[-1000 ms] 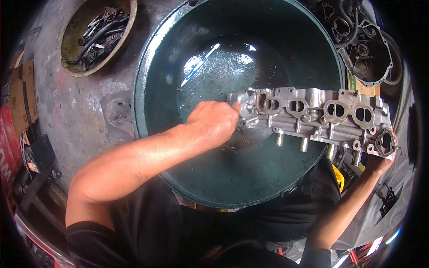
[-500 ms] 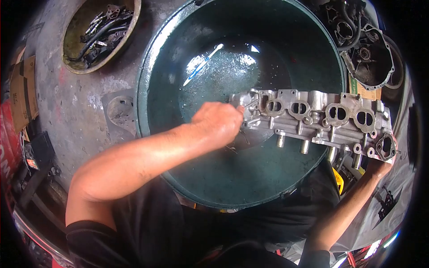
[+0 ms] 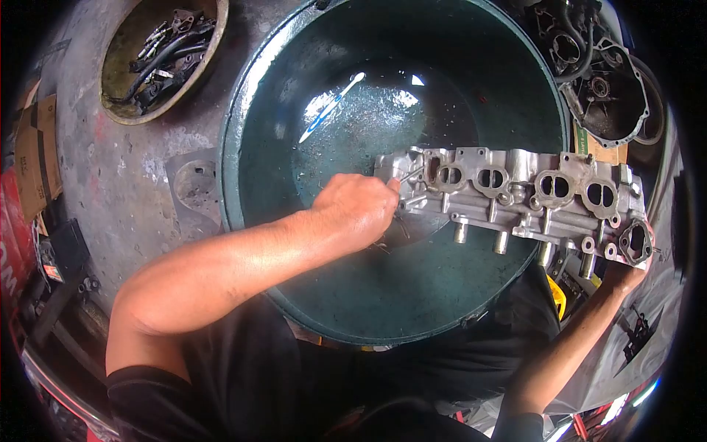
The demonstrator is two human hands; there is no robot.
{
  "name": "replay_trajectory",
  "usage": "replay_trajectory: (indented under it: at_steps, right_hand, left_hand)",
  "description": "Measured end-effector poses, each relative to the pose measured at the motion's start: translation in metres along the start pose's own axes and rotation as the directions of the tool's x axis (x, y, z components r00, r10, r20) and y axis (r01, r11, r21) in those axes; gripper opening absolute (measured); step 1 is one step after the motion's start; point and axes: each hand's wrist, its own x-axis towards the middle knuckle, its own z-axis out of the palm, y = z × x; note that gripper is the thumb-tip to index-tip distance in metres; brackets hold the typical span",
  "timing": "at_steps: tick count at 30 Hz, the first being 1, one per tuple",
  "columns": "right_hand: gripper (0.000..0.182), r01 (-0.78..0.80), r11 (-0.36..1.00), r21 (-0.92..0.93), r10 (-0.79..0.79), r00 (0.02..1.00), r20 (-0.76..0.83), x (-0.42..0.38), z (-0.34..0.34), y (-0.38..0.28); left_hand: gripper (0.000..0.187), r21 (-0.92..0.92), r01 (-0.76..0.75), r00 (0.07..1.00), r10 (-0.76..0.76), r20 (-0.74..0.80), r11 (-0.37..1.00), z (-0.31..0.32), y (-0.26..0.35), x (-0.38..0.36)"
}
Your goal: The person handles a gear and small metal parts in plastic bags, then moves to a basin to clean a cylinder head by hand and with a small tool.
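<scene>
A grey metal cylinder head [image 3: 526,195] with a row of oval ports lies across the right part of a large dark green tub [image 3: 247,166]. My left hand [image 3: 359,208] is closed at its left end, thumb against the metal near a thin rod or stud. What the curled fingers wrap around is partly hidden. From below, my right hand [image 3: 624,277] grips the far right end, its fingers mostly behind the metal. A blue and white toothbrush [image 3: 331,108] lies in the shallow liquid at the tub's bottom.
At the upper left stands a round basin [image 3: 110,99] with hoses and small metal parts. Large engine housings [image 3: 607,96] sit beyond the tub's right rim. A cardboard box [image 3: 40,158] is at the far left, and something yellow [image 3: 556,297] shows below the cylinder head.
The cylinder head's left end and my left hand have shifted very slightly left in the view. Both hands keep their places on it.
</scene>
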Motion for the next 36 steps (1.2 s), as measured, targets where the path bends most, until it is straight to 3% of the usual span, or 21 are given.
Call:
replay_trajectory:
  at_steps: [4,7,11,13,15,16,20,23,27,28,30,32,36]
  right_hand:
    - [0.038,-0.152,0.954,0.259,0.157,0.988,0.003,-0.002,-0.005,0.003]
    - [0.048,-0.088,0.966,0.244,0.071,0.994,0.077,0.006,-0.016,0.016]
    - [0.044,-0.178,0.945,0.275,0.155,0.983,0.103,-0.002,-0.024,0.025]
    - [0.041,0.040,0.999,-0.036,-0.038,0.997,0.070,0.000,-0.012,0.012]
    - [0.039,0.219,0.935,-0.278,-0.208,0.976,0.066,0.001,0.005,-0.011]
    - [0.039,0.057,0.997,-0.045,-0.056,0.998,0.022,0.001,-0.001,-0.002]
    - [0.037,-0.037,0.974,0.225,0.019,0.997,0.081,0.002,-0.020,0.025]
    - [0.036,0.213,0.940,-0.269,-0.189,0.976,0.110,0.002,-0.008,0.001]
    - [0.034,-0.011,1.000,-0.011,0.011,0.999,0.039,-0.001,-0.013,0.010]
    - [0.033,-0.085,0.984,0.153,0.081,0.996,0.032,-0.001,-0.014,0.010]
    - [0.032,-0.116,0.970,0.215,0.112,0.993,0.030,0.002,-0.015,0.011]
    - [0.031,-0.043,0.999,0.017,0.042,0.999,0.032,0.001,-0.019,0.017]
    - [0.031,-0.005,0.997,-0.079,0.007,1.000,0.024,-0.002,-0.018,0.014]
  left_hand:
    - [0.053,-0.038,0.074,0.996,-0.072,0.056,0.997,-0.001,0.005,0.006]
    - [0.053,-0.002,-0.026,0.999,0.026,0.041,1.000,0.007,0.001,-0.005]
    - [0.051,-0.048,0.070,0.996,-0.068,0.057,0.996,0.002,0.002,0.002]
    - [0.051,-0.037,0.030,0.999,-0.029,0.035,0.999,0.003,0.003,-0.001]
    - [0.051,-0.026,0.007,0.999,-0.006,0.041,1.000,0.001,0.001,-0.001]
    - [0.052,-0.023,-0.001,0.998,0.002,0.061,1.000,0.000,0.000,-0.001]
    - [0.052,-0.075,0.057,0.997,-0.053,0.049,0.996,0.003,0.002,0.004]
    - [0.049,-0.022,0.042,0.998,-0.040,0.055,0.999,0.001,0.000,0.005]
    - [0.045,-0.092,0.117,0.991,-0.110,0.072,0.989,-0.007,0.008,0.011]
    - [0.045,-0.121,0.120,0.992,-0.114,0.056,0.985,-0.010,0.008,0.011]
    - [0.041,-0.039,0.050,0.997,-0.048,0.057,0.998,-0.012,0.010,0.004]
    - [0.038,0.010,0.001,0.997,-0.002,0.081,1.000,-0.012,0.011,0.002]
    - [0.033,0.029,-0.052,0.992,0.049,0.121,0.998,-0.013,0.016,0.005]
